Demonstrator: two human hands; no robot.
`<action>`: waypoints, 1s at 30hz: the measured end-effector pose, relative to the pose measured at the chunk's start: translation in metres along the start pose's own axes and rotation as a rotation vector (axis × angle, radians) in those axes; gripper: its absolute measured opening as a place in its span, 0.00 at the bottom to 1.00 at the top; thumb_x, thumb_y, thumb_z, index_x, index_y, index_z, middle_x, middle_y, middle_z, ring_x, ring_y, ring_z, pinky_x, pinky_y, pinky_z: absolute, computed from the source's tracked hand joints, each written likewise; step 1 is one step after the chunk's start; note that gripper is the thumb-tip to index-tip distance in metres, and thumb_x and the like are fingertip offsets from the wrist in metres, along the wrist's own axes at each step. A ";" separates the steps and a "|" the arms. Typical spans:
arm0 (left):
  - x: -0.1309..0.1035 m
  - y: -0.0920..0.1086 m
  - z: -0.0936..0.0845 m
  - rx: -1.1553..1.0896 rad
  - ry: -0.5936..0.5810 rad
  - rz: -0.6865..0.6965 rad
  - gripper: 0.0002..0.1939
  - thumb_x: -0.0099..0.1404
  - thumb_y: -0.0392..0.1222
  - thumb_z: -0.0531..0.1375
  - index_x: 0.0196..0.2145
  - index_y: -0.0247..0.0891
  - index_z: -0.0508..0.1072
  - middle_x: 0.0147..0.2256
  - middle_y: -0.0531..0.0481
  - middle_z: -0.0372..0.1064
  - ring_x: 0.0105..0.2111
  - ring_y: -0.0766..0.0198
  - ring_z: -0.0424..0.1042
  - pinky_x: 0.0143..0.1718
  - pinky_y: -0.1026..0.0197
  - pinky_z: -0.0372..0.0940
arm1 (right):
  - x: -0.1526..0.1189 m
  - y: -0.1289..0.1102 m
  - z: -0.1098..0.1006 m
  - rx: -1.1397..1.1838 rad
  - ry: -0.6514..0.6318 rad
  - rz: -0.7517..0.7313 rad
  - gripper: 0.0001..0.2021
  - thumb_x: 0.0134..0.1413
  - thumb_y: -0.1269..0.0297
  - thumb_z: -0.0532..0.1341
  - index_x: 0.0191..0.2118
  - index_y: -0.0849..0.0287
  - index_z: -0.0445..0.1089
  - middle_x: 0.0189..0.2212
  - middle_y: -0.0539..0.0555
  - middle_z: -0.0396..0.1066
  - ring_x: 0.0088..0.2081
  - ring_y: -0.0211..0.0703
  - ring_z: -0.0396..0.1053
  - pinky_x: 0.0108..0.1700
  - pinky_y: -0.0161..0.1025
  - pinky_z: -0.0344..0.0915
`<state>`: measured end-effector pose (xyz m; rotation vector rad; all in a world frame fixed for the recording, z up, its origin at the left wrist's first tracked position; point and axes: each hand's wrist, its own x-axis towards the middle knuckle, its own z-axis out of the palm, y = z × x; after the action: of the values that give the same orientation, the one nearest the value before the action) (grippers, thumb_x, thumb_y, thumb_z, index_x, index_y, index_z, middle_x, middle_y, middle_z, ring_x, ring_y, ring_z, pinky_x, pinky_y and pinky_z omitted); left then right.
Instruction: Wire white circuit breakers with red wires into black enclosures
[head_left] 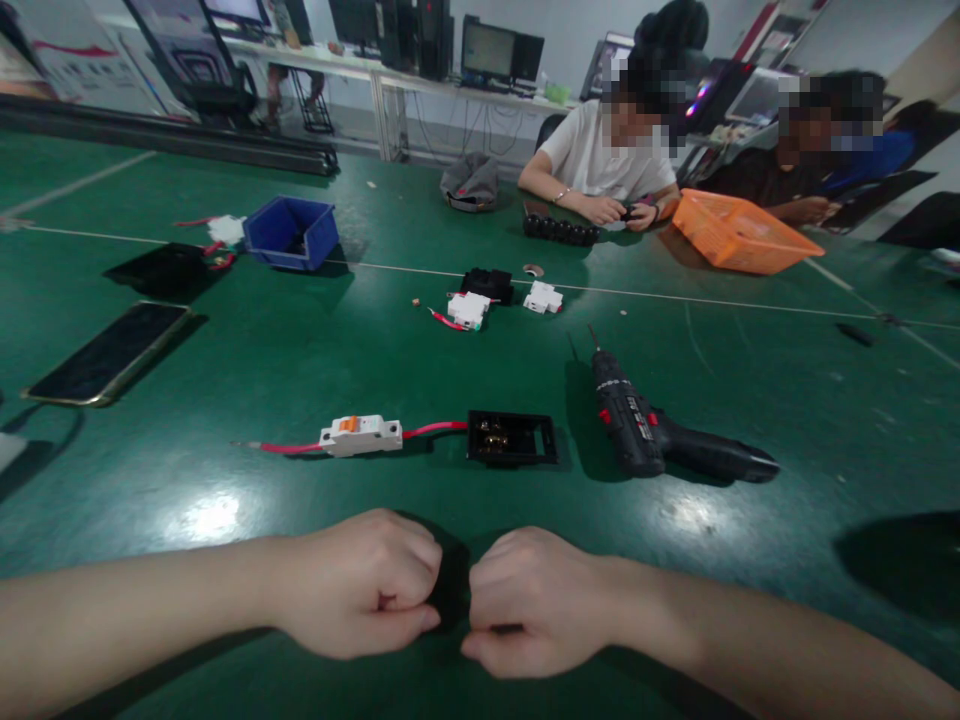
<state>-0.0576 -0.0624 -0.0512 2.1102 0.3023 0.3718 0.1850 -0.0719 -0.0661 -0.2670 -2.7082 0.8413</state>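
Observation:
My left hand rests on the green table as a loose fist, thumb along the side, with nothing showing in it. Facing it across a narrow gap, my right hand is curled the same way and also shows nothing held. Beyond the fists lies a white circuit breaker with an orange switch. A red wire runs from it to a black rectangular housing with brass-coloured contacts, and another red wire sticks out to the left. Right of the housing, a black cordless drill lies on its side.
A phone, a black tray-like part and a blue bin are at left. Further back sit more white breakers, a grey cap and an orange basket. Two people sit across the table, one handling a small dark part.

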 end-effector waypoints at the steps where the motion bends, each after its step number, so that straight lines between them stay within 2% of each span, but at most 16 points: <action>1: 0.000 0.000 0.000 -0.001 0.001 0.001 0.20 0.69 0.34 0.55 0.22 0.40 0.49 0.22 0.55 0.55 0.25 0.66 0.58 0.28 0.57 0.54 | 0.000 0.000 0.000 0.002 0.003 0.002 0.21 0.68 0.57 0.53 0.24 0.57 0.67 0.21 0.47 0.66 0.24 0.36 0.64 0.27 0.37 0.55; 8: 0.000 -0.001 0.001 -0.008 0.007 0.005 0.21 0.69 0.34 0.56 0.22 0.40 0.50 0.22 0.56 0.54 0.25 0.66 0.58 0.28 0.57 0.54 | -0.001 -0.001 0.001 -0.028 -0.047 0.025 0.19 0.68 0.57 0.55 0.25 0.57 0.69 0.21 0.48 0.68 0.25 0.37 0.66 0.27 0.37 0.57; 19: 0.001 0.000 0.000 -0.020 -0.007 -0.016 0.20 0.70 0.35 0.54 0.22 0.40 0.49 0.22 0.55 0.53 0.25 0.65 0.56 0.29 0.57 0.53 | -0.001 -0.001 0.000 -0.030 -0.045 0.013 0.19 0.69 0.58 0.54 0.26 0.57 0.67 0.21 0.48 0.67 0.25 0.37 0.65 0.28 0.36 0.56; 25: 0.000 -0.001 0.000 -0.009 -0.008 -0.011 0.20 0.70 0.35 0.54 0.23 0.40 0.49 0.22 0.55 0.54 0.25 0.65 0.56 0.29 0.57 0.53 | -0.001 0.000 0.001 -0.008 0.030 0.000 0.21 0.69 0.58 0.52 0.24 0.57 0.67 0.20 0.47 0.66 0.24 0.36 0.63 0.27 0.37 0.55; 30: 0.000 -0.001 0.000 -0.006 -0.003 -0.011 0.20 0.69 0.34 0.55 0.22 0.40 0.49 0.22 0.55 0.55 0.25 0.66 0.57 0.28 0.57 0.53 | -0.001 0.000 0.000 -0.006 -0.009 0.015 0.21 0.69 0.57 0.52 0.24 0.57 0.67 0.21 0.48 0.66 0.25 0.36 0.64 0.28 0.36 0.55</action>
<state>-0.0578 -0.0619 -0.0526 2.1026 0.3109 0.3631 0.1855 -0.0727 -0.0663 -0.2851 -2.7209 0.8406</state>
